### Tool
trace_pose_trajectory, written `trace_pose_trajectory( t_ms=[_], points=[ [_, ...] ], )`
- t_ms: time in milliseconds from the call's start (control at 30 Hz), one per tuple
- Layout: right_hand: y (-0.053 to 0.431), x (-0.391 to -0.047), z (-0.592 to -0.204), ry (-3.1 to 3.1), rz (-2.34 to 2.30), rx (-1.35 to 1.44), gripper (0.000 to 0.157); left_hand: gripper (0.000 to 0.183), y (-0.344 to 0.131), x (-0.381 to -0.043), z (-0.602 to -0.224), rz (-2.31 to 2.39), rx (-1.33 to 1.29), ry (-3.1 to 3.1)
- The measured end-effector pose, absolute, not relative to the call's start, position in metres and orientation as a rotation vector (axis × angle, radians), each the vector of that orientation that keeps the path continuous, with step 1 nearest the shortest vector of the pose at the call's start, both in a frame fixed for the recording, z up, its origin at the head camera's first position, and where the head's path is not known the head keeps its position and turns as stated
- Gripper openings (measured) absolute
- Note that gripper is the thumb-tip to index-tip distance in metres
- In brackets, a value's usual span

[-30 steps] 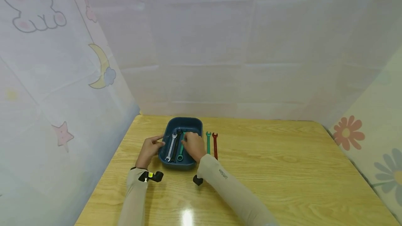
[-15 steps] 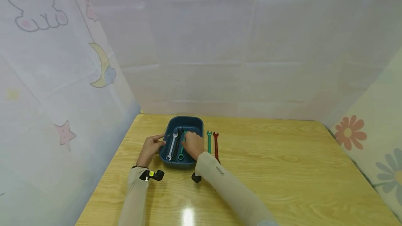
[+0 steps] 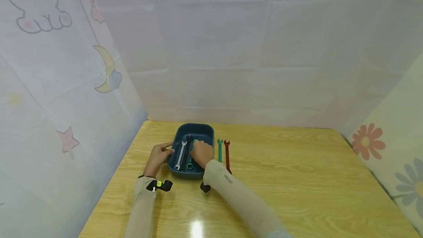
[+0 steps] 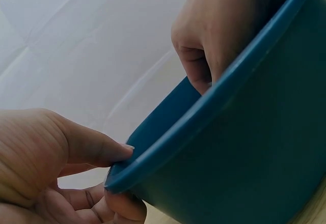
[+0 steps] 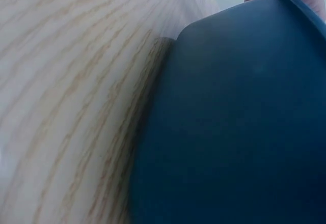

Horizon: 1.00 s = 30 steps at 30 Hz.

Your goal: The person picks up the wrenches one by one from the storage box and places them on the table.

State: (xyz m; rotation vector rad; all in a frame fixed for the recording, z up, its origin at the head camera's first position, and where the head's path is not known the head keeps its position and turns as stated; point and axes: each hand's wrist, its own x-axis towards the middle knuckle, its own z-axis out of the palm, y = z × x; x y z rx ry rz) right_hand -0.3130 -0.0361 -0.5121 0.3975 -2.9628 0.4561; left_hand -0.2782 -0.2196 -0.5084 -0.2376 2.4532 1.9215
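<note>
At the dark blue tray (image 3: 188, 175), left hand (image 3: 157, 159) on the rim, right hand (image 3: 202, 153) down inside

The left hand pinches the side wall, thumb within and fingers outside. The right hand, its fingers curled, sits over a ring-ended green wrench (image 3: 190, 159) lying in the tray; whether it grips that wrench cannot be told, since the fingertips are hidden. That wrench has its ring toward the near wall, its long axis running away and leaning slightly right (much like the silver wrench (image 3: 180, 155) and black wrench (image 3: 186, 154) to its left). Right of the tray, a second green wrench (image 3: 220, 151) and a red wrench (image 3: 227, 155) lie side by side on the table (image 3: 297, 172), forked ends pointing away; the right sleeve (image 3: 238, 194) covers the second green wrench's near end. The tray's outer wall fills most of the right wrist view.
</note>
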Motion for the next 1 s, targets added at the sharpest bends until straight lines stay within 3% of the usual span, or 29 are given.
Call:
trace_pose_trajectory(
  t_ms=[367,567,800,1000],
  points=[
    [-0.038,-0.316,-0.515,-2.93,0.447,0.437,0.027,0.044,-0.219,-0.278,-0.507,1.913,-0.238,2.46],
    [-0.04,-0.317,-0.522,-2.926,0.401,0.478,0.016,0.044,-0.218,-0.277,-0.506,1.902,-0.242,2.464],
    [-0.042,-0.317,-0.521,-2.973,0.36,0.456,0.04,0.044,-0.218,-0.276,-0.506,1.909,-0.237,2.465],
    [-0.044,-0.316,-0.521,-3.015,0.378,0.42,0.048,0.044,-0.218,-0.276,-0.507,1.919,-0.228,2.46]
  ],
)
